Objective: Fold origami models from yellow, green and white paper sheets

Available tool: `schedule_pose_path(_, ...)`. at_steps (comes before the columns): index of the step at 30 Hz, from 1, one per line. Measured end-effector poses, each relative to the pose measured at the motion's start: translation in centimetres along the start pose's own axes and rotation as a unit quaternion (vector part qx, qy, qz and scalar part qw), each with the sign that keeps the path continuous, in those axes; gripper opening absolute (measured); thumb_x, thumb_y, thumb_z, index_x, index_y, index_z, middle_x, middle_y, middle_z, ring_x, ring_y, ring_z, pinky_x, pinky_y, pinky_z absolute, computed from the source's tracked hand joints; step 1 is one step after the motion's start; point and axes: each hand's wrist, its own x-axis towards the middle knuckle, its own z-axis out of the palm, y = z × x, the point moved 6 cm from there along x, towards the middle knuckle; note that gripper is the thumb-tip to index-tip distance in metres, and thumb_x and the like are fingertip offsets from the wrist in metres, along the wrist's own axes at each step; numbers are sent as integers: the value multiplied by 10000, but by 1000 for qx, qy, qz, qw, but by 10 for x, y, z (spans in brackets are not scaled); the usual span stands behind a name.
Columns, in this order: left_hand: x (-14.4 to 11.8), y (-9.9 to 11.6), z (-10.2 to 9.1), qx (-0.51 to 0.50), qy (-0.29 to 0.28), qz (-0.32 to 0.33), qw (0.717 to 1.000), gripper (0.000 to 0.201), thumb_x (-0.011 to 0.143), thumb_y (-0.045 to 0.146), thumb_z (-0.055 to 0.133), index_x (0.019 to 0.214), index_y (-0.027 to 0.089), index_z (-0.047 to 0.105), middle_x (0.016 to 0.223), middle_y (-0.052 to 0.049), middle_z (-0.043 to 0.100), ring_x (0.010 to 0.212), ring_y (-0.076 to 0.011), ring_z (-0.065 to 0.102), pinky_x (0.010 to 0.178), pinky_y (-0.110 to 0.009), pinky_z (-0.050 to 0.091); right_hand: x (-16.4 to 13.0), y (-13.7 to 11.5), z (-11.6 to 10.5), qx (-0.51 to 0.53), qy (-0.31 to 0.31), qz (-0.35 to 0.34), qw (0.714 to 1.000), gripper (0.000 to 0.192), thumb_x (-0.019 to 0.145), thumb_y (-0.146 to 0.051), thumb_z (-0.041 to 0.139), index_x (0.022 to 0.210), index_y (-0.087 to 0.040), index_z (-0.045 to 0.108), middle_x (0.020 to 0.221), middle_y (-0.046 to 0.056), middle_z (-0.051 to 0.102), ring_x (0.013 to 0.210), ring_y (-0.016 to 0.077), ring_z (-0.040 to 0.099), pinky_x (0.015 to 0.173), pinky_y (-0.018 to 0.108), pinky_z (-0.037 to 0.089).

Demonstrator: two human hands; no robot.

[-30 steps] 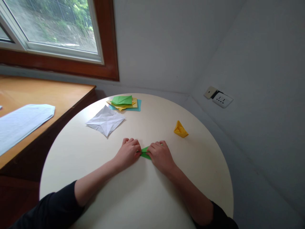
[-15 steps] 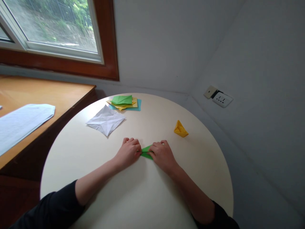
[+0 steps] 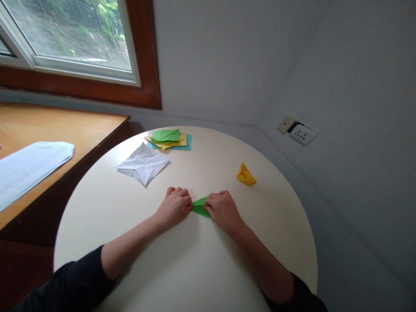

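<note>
On a round cream table beneath a wood-framed window, left hand and right hand press closed-fingered on a folded green paper.

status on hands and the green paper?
Left hand and right hand both pressing green folded paper flat on round table. Nothing in the way.

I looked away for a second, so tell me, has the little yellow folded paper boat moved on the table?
No. The yellow paper boat sits at the same spot against the round table's far-right rim; its tiny shift matches everything else, so the camera moved.
</note>
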Motion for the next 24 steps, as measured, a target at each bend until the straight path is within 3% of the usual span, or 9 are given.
schedule_pose_path(9, 1, -5, 1, -35, 37, 1, 999, 130, 754, 148, 523, 701, 181, 637, 824, -22, 606, 803, -158, 528, 831, -365, 299, 0, -4, -1, -19, 3, -7, 1000, 127, 839, -190, 550, 755, -180, 645, 776, 22, 675, 743, 129, 590, 771, 292, 274)
schedule_pose_path(17, -1, 13, 5, -44, 74, 64, 994, 196, 825, 164, 476, 758, 204, 656, 869, -27, 593, 811, -146, 524, 804, -336, 311, -1, -13, 2, -21, 10, -25, 999, 167, 854, -158, 506, 748, -172, 635, 754, 27, 663, 704, 133, 583, 735, 291, 299)
schedule_pose_path(24, -2, 10, -1, -27, 79, 70, 994, 197, 832, 173, 477, 725, 196, 640, 850, -24, 600, 787, -149, 520, 776, -340, 306, -1, -6, -1, 18, -19, 4, 1000, 124, 828, -208, 556, 761, -189, 658, 782, 21, 681, 752, 139, 599, 743, 282, 328)
